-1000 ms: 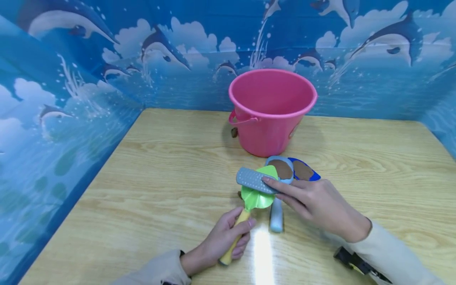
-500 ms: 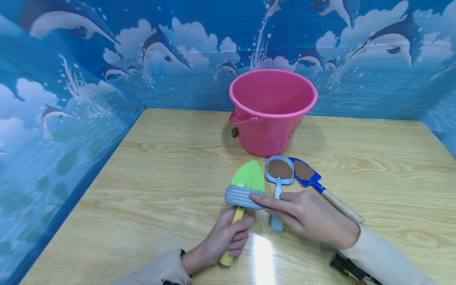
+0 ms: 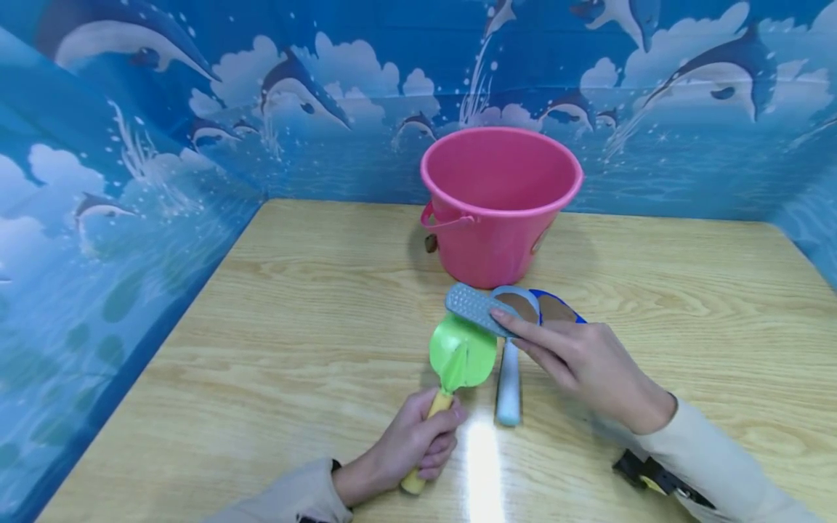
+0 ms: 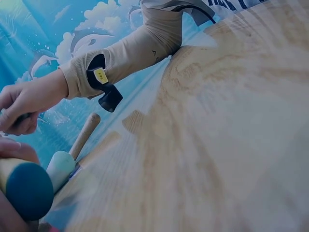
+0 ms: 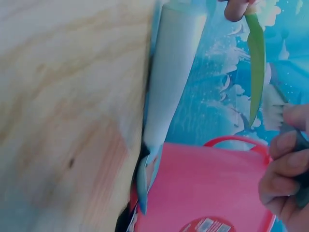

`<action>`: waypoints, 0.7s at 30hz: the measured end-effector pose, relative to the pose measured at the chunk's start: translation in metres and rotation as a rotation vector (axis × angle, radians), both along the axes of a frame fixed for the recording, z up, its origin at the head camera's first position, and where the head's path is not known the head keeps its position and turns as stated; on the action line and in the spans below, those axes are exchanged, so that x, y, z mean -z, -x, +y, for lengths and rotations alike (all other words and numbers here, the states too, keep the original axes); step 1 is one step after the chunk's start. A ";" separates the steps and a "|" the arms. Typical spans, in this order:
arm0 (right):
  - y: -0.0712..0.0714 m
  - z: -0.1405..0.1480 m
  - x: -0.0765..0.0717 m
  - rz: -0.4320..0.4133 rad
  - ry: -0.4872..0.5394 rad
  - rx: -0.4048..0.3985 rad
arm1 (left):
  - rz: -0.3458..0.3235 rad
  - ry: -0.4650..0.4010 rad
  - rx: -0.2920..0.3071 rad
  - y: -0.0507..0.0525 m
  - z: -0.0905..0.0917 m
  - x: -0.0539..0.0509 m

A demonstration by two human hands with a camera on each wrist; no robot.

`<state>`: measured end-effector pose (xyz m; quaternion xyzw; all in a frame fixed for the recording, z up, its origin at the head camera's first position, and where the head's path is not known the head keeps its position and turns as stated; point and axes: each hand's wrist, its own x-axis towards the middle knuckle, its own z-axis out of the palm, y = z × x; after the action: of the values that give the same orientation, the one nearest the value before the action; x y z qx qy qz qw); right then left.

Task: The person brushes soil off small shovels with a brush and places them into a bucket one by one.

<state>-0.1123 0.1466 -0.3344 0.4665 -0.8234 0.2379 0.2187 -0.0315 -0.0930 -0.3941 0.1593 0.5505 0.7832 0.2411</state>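
My left hand (image 3: 421, 439) grips the yellow handle of a toy shovel (image 3: 463, 352) with a bright green blade, raised above the table. The handle's blue end cap (image 4: 30, 190) shows in the left wrist view. My right hand (image 3: 591, 367) holds a grey-blue scrubbing brush (image 3: 476, 305), index finger along its dotted back. The brush overlaps the blade's far edge in the head view. Its pale bristles (image 5: 273, 107) face the green blade in the right wrist view, with a narrow gap between them.
A pink bucket (image 3: 493, 250) stands at the back. In front lie a light blue shovel (image 3: 508, 385) and a dark blue shovel (image 3: 557, 306), both with brown patches on their blades; the right arm partly covers them. A dolphin-print backdrop (image 3: 353, 109) surrounds the wood-grain table (image 3: 275, 349).
The brush went from mid-blade down to near the handle, then forward and right to the far edge. The green shovel's blade turned and tilted in the left hand.
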 end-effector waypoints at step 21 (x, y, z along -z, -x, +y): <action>-0.016 -0.008 -0.002 -0.099 -0.092 -0.048 | -0.046 0.087 -0.045 0.000 0.000 -0.001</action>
<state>-0.0963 0.1387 -0.3329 0.4834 -0.8319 0.2277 0.1500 -0.0314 -0.0932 -0.3929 0.1181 0.5819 0.7671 0.2429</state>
